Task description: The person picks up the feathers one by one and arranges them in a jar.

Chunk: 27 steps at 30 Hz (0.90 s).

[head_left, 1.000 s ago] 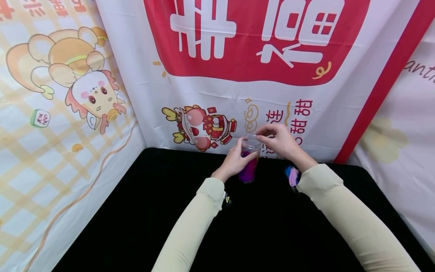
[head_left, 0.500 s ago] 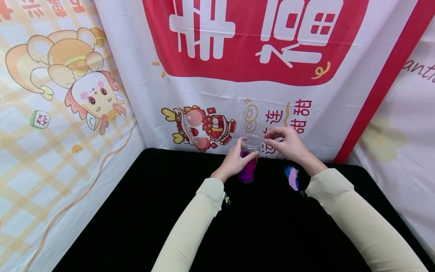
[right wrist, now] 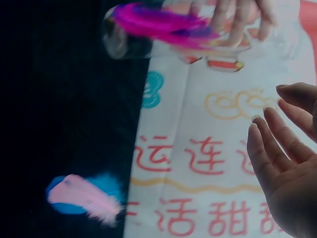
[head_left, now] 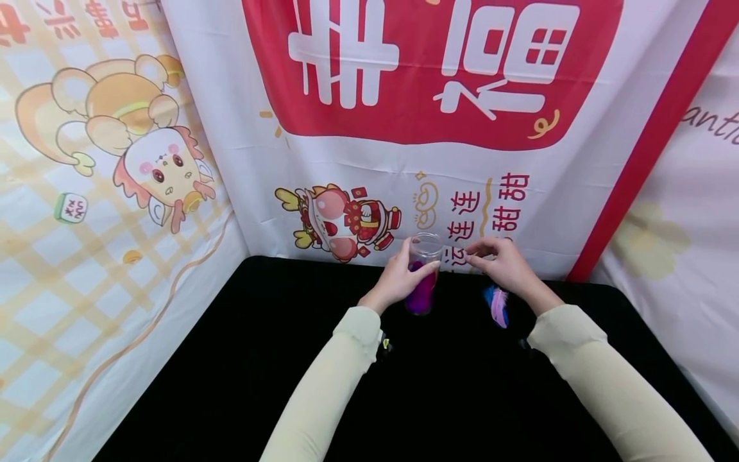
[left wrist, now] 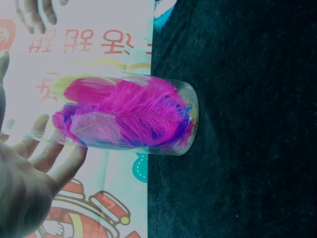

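My left hand (head_left: 399, 276) grips a clear glass-like jar (head_left: 426, 242) around its upper part, with the thumb in front. Packed inside the jar are magenta, purple and some yellow feathers (left wrist: 121, 114). To the right of the jar's mouth and apart from it is my right hand (head_left: 501, 262), its fingers loosely bent. In the right wrist view those fingers (right wrist: 285, 153) show nothing between them. A pink feather and a blue feather (right wrist: 81, 193) lie one over the other on the black cloth, below my right hand in the head view.
Black cloth (head_left: 450, 385) covers the table. A white printed backdrop (head_left: 369, 154) with red lettering stands right behind its far edge. Patterned sheets hang at the left (head_left: 133, 269) and right (head_left: 681, 256) sides.
My right hand has moved from the jar's rim off to the right. The left hand keeps its hold on the jar. More of the pink and blue feathers now shows.
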Available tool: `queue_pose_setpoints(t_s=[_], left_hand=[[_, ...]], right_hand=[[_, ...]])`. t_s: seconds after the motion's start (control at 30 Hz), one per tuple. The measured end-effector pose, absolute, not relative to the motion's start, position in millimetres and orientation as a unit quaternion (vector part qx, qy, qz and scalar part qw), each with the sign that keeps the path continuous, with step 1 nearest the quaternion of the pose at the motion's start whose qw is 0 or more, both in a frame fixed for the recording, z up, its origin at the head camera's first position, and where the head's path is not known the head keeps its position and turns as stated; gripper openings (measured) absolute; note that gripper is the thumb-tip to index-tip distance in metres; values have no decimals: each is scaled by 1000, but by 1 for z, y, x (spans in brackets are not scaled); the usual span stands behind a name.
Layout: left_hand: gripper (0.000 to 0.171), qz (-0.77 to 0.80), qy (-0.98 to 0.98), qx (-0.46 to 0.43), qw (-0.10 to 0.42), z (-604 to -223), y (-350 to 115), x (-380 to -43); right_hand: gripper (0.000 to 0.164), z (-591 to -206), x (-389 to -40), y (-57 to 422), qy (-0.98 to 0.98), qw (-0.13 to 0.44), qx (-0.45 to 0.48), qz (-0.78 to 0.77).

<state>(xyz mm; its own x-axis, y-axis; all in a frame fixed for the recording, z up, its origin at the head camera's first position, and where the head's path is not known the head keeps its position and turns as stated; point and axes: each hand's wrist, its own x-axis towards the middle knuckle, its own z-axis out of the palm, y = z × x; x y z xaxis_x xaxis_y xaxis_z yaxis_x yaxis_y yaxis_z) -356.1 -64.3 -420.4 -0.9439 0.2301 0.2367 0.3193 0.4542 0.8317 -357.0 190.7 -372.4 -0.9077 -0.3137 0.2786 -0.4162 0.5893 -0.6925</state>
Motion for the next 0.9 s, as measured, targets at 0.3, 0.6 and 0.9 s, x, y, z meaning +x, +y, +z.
queue_pose_setpoints(t_s=[0.3, 0.6, 0.9], left_hand=[[83, -498, -850, -163, 49, -424, -64, -357], [83, -502, -849, -159, 38, -423, -66, -358], [81, -503, -848, -162, 42, -422, -65, -358]], right_hand=[[25, -411, -364, 215, -902, 34, 169, 397], [20, -436, -369, 238, -911, 54, 161, 376], [40, -455, -375, 257, -916, 47, 138, 374]])
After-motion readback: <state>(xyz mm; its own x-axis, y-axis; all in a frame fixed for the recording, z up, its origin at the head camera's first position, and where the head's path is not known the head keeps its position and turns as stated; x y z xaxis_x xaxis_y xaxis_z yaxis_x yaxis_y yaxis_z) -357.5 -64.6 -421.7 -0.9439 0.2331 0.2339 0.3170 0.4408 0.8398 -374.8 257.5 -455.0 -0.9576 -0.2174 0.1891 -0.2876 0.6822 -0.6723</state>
